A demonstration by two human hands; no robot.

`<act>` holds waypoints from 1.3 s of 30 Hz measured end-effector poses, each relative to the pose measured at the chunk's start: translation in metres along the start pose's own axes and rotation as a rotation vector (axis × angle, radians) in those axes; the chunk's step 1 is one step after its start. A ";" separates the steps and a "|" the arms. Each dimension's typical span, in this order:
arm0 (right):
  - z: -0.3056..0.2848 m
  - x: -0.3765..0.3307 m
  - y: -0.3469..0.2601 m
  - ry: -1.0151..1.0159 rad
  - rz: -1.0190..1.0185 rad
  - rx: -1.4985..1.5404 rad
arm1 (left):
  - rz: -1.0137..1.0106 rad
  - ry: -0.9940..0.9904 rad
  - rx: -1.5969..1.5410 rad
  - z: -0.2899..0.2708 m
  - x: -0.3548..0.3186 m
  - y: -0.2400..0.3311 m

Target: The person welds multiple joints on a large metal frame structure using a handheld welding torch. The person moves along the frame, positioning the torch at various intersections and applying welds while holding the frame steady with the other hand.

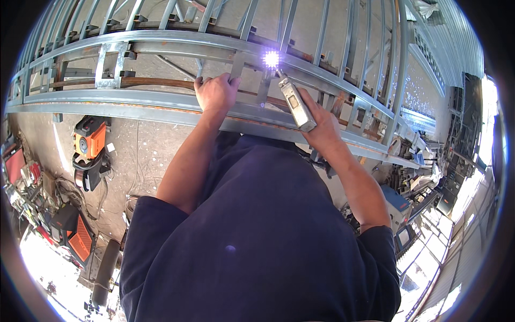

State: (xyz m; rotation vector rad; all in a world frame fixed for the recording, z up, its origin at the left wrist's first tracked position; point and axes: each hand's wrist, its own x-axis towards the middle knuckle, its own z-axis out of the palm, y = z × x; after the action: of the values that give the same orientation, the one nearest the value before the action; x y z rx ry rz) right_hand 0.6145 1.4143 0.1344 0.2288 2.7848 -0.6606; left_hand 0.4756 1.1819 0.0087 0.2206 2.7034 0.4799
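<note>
A galvanised steel frame (161, 35) of long rails and evenly spaced bars stretches across in front of me. My left hand (216, 92) has its fingers curled over the frame's near part, by a brown rusty bar (155, 81) and a short upright piece (237, 63). In my right hand (322, 124) is a welding gun (296, 103) with a boxy, worn metal body, its narrow nozzle directed away from me at the frame. A bright white-violet arc (271, 59) glows at the nozzle's tip and hides the spot it touches.
On the floor at left stand an orange-and-black machine (91, 137) and a second orange-and-black machine (80, 239), with cables around them. Metal scraps (421, 161) are heaped at right, near a blue-topped box (396, 201). Corrugated sheet (456, 37) rises at far right.
</note>
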 end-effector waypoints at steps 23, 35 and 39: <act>-0.016 -0.008 0.006 -0.036 0.072 0.150 | 0.024 -0.020 0.048 -0.003 -0.001 0.001; -0.160 -0.026 0.007 -0.359 0.120 0.429 | -0.515 0.695 -0.209 0.000 -0.078 -0.115; -0.141 0.034 0.032 -0.578 0.098 0.477 | -0.891 0.783 -1.163 0.012 -0.054 -0.097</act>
State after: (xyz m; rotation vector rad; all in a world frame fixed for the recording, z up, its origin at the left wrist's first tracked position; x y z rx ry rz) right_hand 0.5576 1.5106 0.2326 0.2202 2.0299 -1.1480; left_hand 0.5215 1.0839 -0.0176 -1.6327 2.2102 1.8914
